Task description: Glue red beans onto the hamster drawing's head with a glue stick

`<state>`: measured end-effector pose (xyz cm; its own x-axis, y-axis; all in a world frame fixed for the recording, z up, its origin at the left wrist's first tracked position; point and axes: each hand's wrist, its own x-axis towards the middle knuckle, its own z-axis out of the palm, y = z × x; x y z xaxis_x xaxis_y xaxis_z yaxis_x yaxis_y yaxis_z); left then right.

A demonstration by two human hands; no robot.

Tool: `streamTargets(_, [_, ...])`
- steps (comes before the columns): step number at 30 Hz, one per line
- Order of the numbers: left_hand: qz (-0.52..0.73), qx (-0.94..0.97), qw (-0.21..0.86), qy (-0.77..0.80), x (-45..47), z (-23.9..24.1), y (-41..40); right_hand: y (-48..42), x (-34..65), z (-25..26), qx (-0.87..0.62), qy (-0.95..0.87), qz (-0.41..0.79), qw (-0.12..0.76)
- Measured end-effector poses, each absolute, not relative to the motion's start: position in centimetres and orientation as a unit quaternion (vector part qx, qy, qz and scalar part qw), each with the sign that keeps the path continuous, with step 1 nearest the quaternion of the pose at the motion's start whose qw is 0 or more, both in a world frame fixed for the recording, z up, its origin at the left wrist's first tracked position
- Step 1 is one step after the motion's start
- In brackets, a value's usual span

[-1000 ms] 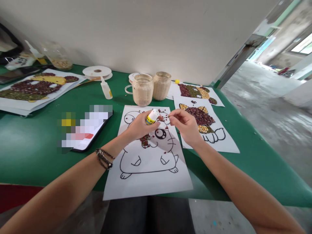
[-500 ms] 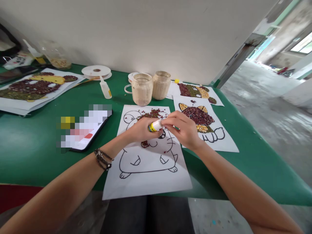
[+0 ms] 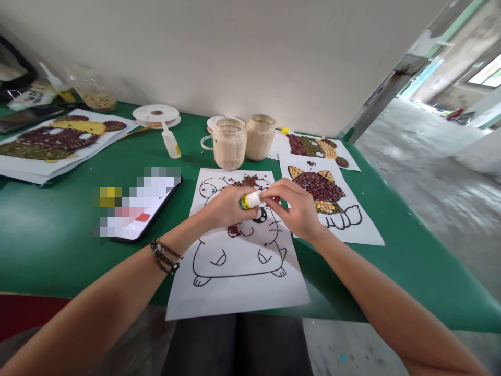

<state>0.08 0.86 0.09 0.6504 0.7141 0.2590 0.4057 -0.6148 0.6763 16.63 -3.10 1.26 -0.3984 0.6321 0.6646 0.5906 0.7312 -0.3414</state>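
Observation:
My left hand [image 3: 227, 205] is wrapped round a small white glue bottle [image 3: 250, 200] with a yellow and blue label, its end pointing right. The thumb and finger of my right hand [image 3: 295, 206] pinch at that end; the very tip is hidden by the fingers. Both hands hover over a sheet with a hamster outline [image 3: 238, 269]. Red and green beans [image 3: 248, 181] lie on the drawing's head, partly covered by my left hand. A smaller bean patch [image 3: 234, 231] sits near the drawn mouth.
Two jars [image 3: 229, 143] stand behind the sheet. A fox bean picture [image 3: 319, 185] lies to the right, and a phone [image 3: 146, 206] to the left. Another glue bottle [image 3: 171, 143], a white spool [image 3: 155, 114] and a bear bean picture [image 3: 58, 138] are farther back left.
Almost nothing differs. Both hands keep their hold at the glue bottle, and the whole view has shifted very slightly.

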Motion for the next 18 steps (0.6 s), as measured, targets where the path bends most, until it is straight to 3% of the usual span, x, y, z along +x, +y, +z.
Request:
streamTargets(9, [0.246, 0.855, 0.264, 0.372, 0.0, 0.3, 0.9, -3.1, 16.2, 1.1, -0.433, -0.793, 0.131, 0.407])
streamTargets(18, [0.259, 0.844, 0.243, 0.402, -0.1, 0.6, 1.0, -3.2, 15.5, 0.4, -0.466, -0.655, 0.369, 0.466])
